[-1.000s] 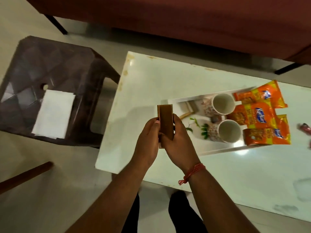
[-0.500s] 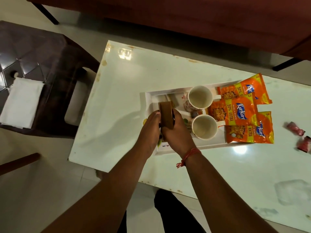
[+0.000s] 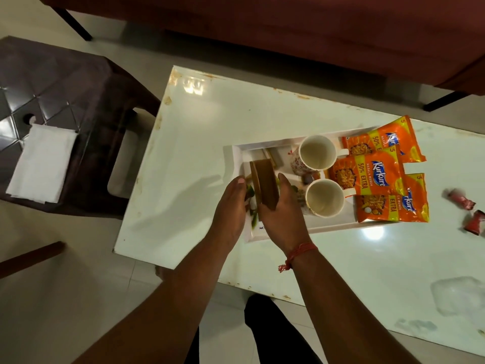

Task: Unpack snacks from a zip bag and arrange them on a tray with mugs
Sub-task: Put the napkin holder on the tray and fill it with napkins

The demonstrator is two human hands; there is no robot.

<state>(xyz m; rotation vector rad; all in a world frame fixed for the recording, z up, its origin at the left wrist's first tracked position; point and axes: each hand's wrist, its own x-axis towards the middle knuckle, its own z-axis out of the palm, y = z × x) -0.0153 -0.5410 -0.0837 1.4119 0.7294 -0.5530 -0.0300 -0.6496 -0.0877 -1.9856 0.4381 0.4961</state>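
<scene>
A white tray (image 3: 237, 164) lies on the white table (image 3: 189, 143). Two white mugs (image 3: 316, 153) (image 3: 325, 197) stand in its middle, and three orange snack packets (image 3: 367, 170) overlap at its right end. My right hand (image 3: 282, 214) grips a flat brown packet (image 3: 265, 183), held on edge over the tray's left end. My left hand (image 3: 231, 208) is beside it at the packet's left edge, fingers curled; whether it grips the packet is unclear. Something green shows between my hands. A clear zip bag (image 3: 458, 295) lies at the near right.
Two red wrapped sweets (image 3: 460, 199) (image 3: 475, 222) lie on the table right of the tray. A dark plastic stool (image 3: 65, 106) with a white napkin (image 3: 43, 164) stands to the left. A maroon sofa (image 3: 288, 27) runs along the far side.
Both hands carried the brown packet forward and down, from above the table's near edge to just over the tray's left end. My view shifted left.
</scene>
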